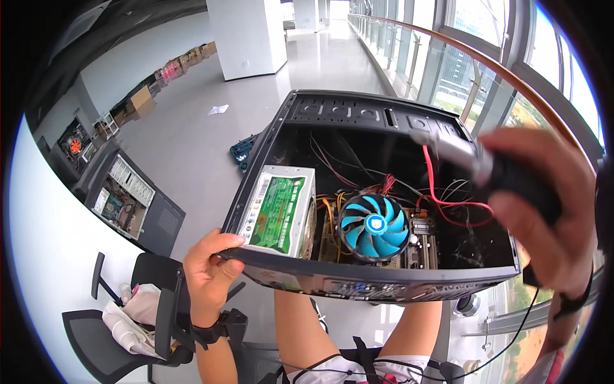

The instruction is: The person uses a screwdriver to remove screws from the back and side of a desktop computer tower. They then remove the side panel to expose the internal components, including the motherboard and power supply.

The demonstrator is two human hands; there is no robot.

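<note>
An open black computer case [358,278] lies on its side in front of me, over my knees. Inside it are a grey power supply with a green label [278,208], a blue cooling fan [374,225] on the mainboard, and red, yellow and black wires [448,201]. My left hand [208,269] grips the case's near left rim beside the power supply. My right hand [543,211] is raised at the right, closed on a black-handled tool [511,179] whose silvery front end [451,147] points left over the case; it is blurred.
A black office chair [121,320] with white cloth on it stands at lower left. Other opened computer cases [121,198] stand at the left, with cardboard boxes [141,99] farther back. A glass wall with a railing [486,70] runs along the right, and a white pillar [249,35] stands behind.
</note>
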